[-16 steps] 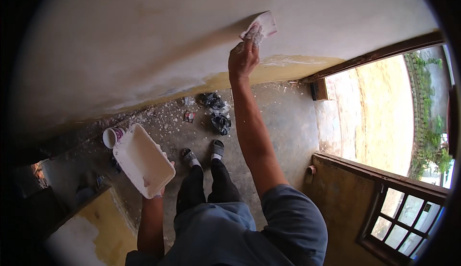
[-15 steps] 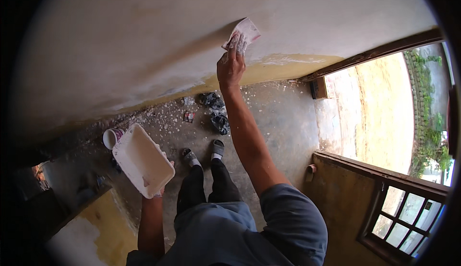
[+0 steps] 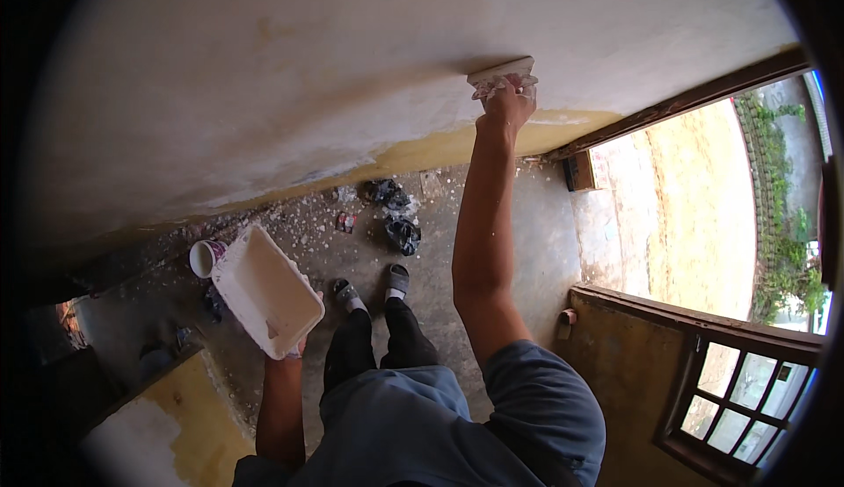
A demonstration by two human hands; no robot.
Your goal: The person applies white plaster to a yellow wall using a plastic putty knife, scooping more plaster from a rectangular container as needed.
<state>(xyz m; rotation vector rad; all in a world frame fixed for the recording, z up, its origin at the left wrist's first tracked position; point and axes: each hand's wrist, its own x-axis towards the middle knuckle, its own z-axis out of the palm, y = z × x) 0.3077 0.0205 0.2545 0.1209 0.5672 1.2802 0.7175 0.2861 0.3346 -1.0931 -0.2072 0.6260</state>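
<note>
My right hand grips a flat, white-smeared spreader against the wall, which is white with a yellow band low down. Its fingers are caked with white paste. My left hand holds a white rectangular tray with creamy white paste inside; the hand is mostly hidden by it. Past the tray, a white bucket with a purple label stands on the floor.
The concrete floor has white flakes and black crumpled bags by the wall. A doorway opens at the right, with a box in its corner. A paned window is at lower right, a half-wall at lower left.
My right hand and the spreader have moved right along the wall and are turned differently. The tray and my left hand have shifted only slightly.
</note>
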